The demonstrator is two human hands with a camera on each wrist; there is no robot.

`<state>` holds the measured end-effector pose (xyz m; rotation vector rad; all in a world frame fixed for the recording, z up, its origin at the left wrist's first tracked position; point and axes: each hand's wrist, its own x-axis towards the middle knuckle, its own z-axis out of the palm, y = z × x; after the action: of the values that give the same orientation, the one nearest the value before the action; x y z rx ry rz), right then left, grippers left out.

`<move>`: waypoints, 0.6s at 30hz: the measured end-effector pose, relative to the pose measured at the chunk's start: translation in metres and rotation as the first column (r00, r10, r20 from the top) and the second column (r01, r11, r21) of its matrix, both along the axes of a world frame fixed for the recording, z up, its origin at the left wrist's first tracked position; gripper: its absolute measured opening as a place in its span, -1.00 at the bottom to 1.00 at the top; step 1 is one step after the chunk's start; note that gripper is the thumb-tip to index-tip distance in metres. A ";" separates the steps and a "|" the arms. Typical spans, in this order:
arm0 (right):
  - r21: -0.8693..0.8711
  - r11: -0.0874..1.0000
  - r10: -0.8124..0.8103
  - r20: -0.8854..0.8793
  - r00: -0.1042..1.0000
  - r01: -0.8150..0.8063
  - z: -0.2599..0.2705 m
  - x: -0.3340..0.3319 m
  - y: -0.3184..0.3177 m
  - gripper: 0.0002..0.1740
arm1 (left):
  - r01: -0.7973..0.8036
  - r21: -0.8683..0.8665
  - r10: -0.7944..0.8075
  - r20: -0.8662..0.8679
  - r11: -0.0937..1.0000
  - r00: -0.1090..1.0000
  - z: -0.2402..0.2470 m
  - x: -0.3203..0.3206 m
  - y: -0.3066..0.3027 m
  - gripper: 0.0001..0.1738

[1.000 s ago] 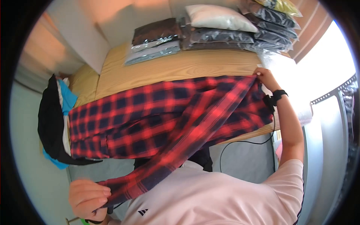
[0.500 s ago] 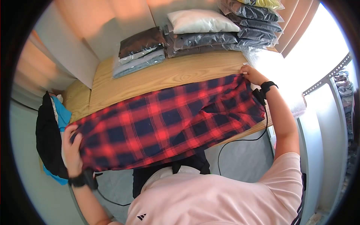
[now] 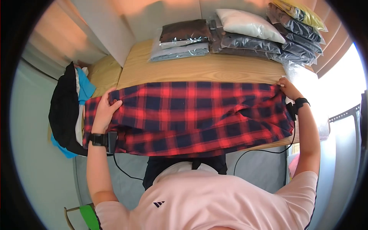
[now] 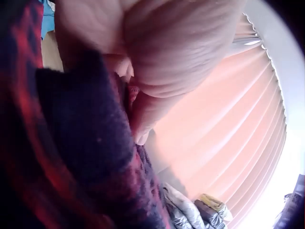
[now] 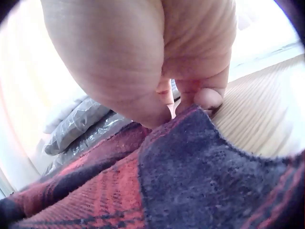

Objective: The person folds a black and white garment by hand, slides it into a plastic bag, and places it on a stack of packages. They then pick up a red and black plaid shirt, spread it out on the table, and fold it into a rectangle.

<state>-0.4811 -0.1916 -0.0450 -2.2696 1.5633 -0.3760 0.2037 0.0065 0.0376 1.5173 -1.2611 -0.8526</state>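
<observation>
A red and navy plaid garment lies stretched lengthwise over the wooden table, folded in long layers. At its left part, the left hand holds the upper edge between thumb and fingers; in the left wrist view the cloth passes under that hand. The right hand pinches the upper right corner. In the right wrist view the fingertips of the right hand grip the edge of the fuzzy cloth. Some fingers of the left hand are hidden in the left wrist view.
Bagged folded clothes and taller stacks with a white bag stand at the back of the wooden table. Black and blue garments hang over the left end. Cables run from both wrists.
The left hand has risen from the lower left, carrying the long plaid strip up over the garment, then shifted inward from its left end. The right hand keeps its pinch. The head view has shifted.
</observation>
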 end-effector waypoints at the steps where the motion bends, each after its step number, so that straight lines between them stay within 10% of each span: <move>1: 0.005 1.000 0.004 0.002 1.000 -0.004 0.001 0.001 0.001 -0.75 | 0.019 0.018 -0.019 -0.006 1.000 1.000 -0.002 0.003 -0.002 -0.44; 10: 0.002 1.000 -0.012 -0.075 0.997 0.012 0.021 0.019 0.011 -0.74 | -0.031 0.306 -0.069 0.312 0.952 0.948 -0.050 0.027 -0.030 -0.33; 13: 0.340 0.886 -0.327 -0.025 0.945 0.316 0.063 0.058 0.044 -0.67 | -0.009 0.275 -0.073 0.284 0.961 0.956 -0.032 0.019 -0.024 -0.32; 15: -0.229 0.965 -0.135 0.004 0.991 0.132 0.063 0.061 0.058 -0.61 | -0.008 0.257 -0.083 0.340 0.966 0.937 -0.022 0.015 -0.021 -0.34; 18: -0.307 0.951 0.035 -0.004 0.999 -0.035 0.081 0.137 0.107 -0.62 | 0.217 0.326 -0.263 0.104 0.920 0.959 -0.024 0.018 -0.020 -0.43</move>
<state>-0.3444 -0.0846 0.0358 -2.5214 1.5520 -0.6529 0.2221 -0.0131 0.0141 1.7201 -1.4968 -1.1637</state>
